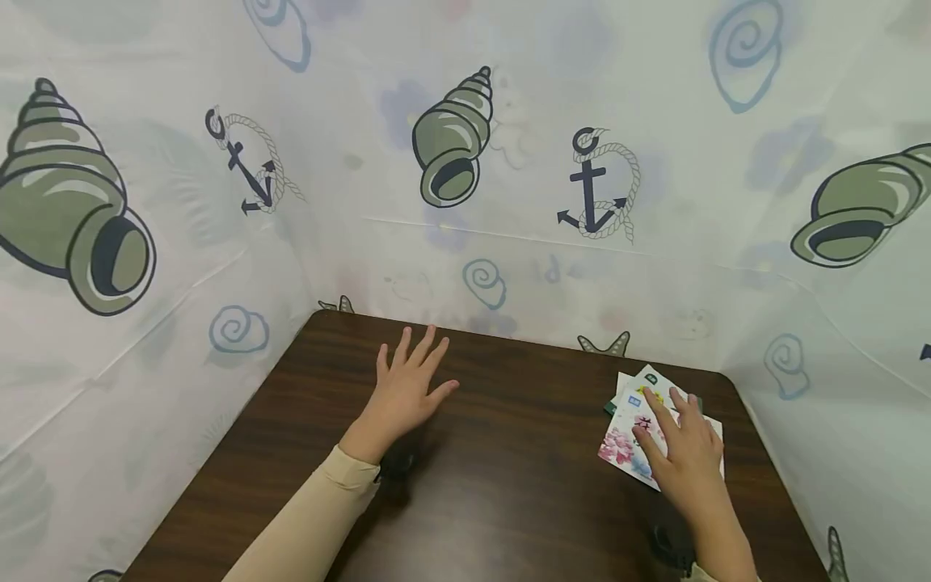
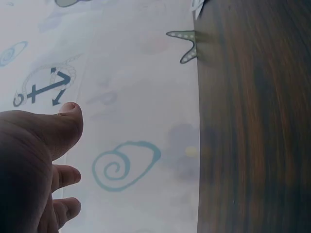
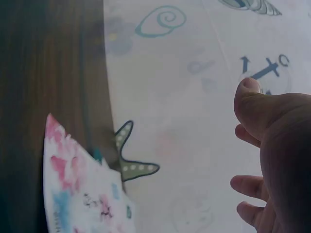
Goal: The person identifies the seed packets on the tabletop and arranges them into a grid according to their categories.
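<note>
A pale printed cloth (image 1: 349,178) is the biggest thing here, rising along the table's far edge from 10 to 2 o'clock and down both flanks, seemingly to screen off whatever lies beyond. Inside it sits the dark wooden table (image 1: 502,461), its surface free to bear things.

A cream sleeve (image 1: 305,517) comes in from 7 o'clock, leading to the left hand (image 1: 405,394). That hand is at about 10 o'clock from the table's middle, fingers splayed, gripping nothing — well apart from the cards, perhaps parked so as not to crowd them. The right hand (image 1: 687,453) reaches in from 5 o'clock, fingers spread rather than curled, over the flower-printed cards (image 1: 620,444); its position looks meant for contact, though I cannot tell whether any fingertip touches.

The cards (or thin packets, hard to say which) lie overlapping at about 3 o'clock, slightly fanned, so edges of those beneath show. The hand itself is the main obstruction — it hides much of the top face. Smallest, a printed starfish (image 1: 605,346) peeps over the table's edge, at 11 o'clock from the cards.
</note>
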A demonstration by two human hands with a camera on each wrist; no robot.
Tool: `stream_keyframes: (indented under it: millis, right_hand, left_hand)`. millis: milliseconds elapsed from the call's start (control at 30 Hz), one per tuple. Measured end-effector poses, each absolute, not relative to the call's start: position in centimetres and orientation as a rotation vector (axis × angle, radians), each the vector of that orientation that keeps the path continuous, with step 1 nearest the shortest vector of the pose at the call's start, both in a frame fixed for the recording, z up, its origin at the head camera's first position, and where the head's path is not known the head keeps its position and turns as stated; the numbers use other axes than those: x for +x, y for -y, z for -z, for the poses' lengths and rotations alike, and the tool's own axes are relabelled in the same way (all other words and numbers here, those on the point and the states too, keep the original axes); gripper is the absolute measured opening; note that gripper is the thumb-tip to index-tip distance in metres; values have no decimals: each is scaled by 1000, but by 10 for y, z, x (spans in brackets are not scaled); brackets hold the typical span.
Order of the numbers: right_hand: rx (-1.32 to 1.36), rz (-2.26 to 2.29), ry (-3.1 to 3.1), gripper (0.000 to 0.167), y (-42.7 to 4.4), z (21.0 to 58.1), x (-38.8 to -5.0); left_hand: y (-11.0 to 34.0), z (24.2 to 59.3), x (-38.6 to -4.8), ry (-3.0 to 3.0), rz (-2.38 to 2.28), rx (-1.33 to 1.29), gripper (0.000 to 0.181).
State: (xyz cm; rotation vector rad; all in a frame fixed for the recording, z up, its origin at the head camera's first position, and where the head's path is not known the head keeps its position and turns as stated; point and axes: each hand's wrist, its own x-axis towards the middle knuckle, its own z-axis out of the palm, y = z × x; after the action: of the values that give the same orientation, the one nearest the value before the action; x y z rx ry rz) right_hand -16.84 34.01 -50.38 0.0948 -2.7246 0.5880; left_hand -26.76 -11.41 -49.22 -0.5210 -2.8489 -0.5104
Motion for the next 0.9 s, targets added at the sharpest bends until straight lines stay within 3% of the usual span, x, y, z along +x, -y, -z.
stream_keyframes:
  millis: [333, 500, 900]
  right_hand:
    - [-40, -688, 2637, 53, -367, 534, -190]
    - [-125, -727, 2662, 54, -382, 549, -197]
    - [-200, -929, 2457, 39, -419, 564, -203]
  left_hand:
    - [95, 486, -269, 2862, 541, -535, 82]
    - [82, 485, -270, 2885, 557, -528, 81]
    - [21, 489, -275, 2936, 604, -624, 78]
